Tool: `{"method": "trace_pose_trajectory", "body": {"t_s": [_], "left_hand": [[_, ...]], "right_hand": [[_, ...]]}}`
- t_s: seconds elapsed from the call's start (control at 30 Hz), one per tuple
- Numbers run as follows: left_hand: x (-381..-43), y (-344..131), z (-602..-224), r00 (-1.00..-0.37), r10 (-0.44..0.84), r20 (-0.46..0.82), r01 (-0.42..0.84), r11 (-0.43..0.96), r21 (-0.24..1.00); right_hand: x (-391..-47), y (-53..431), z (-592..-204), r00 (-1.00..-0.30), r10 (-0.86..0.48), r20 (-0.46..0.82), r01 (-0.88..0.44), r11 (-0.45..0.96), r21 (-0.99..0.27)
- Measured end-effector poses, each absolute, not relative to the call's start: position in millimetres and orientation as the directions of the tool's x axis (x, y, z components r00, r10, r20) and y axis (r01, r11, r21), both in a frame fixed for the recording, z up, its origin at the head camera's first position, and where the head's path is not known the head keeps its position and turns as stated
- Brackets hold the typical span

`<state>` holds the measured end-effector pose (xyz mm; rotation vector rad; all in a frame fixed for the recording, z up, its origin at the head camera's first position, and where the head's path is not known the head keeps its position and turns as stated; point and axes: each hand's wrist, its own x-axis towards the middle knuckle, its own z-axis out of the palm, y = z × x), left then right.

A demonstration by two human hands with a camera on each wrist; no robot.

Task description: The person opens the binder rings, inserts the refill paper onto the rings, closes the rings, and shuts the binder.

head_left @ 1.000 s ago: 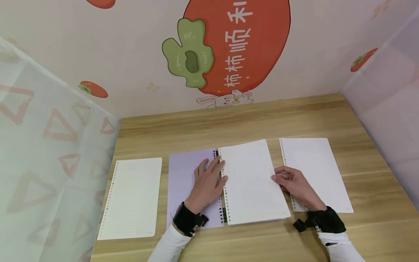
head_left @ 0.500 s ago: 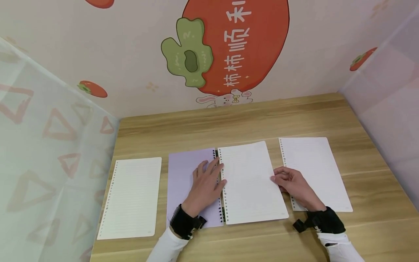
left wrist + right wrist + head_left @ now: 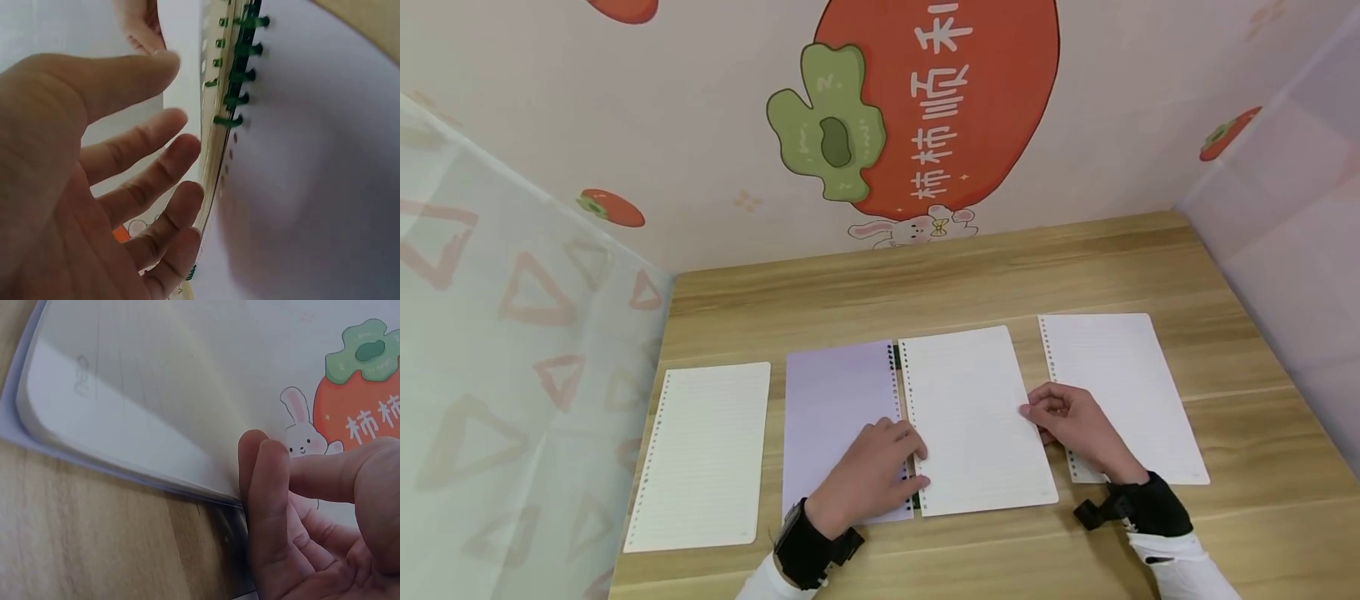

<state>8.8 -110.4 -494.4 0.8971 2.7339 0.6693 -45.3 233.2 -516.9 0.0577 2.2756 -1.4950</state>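
A loose-leaf notebook lies spread on the table, its purple cover at left and its stack of white lined pages at right. Green binder rings stand along the spine in the left wrist view. Over the lower part of the spine is my left hand, its fingers loosely bent and its fingertips near or touching the holed page edge. With thumb and fingers my right hand pinches the right edge of the pages, which curve up slightly there in the right wrist view. Its lower fingers are partly hidden in the head view.
One loose punched sheet lies left of the notebook. Another loose sheet lies to the right, partly under my right forearm. The wooden table meets a printed backdrop at the back and cloth walls at both sides.
My left hand has slid down along the spine, toward the table's front edge, and its fingers are more bent. The right hand stays at the page edge; the pages' lower right corner has shifted slightly left.
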Motion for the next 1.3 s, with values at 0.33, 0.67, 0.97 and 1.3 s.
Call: {"method": "trace_pose_trajectory", "body": {"t_s": [0.33,0.67,0.97,1.3], "left_hand": [[12,-107,-500,-0.753,0.658,-0.03,0.571,0.675,0.467],[11,-100,-499,-0.721,0.689,-0.068,0.586,0.659,0.472],[16,-96,-499,-0.69,0.723,-0.016,0.636,0.618,0.461],[-7,-82,-488,-0.687,0.726,-0.024,0.661,0.638,0.394]], "right_hand": [[-45,238,-514,-0.925,-0.181,-0.334,0.219,0.464,-0.859],[-46,252,-509,-0.937,-0.185,-0.297,0.199,0.417,-0.887],[-42,281,-503,-0.974,-0.114,-0.198,0.129,0.441,-0.888],[-43,304,-499,-0.994,-0.038,-0.107,0.068,0.549,-0.833]]}}
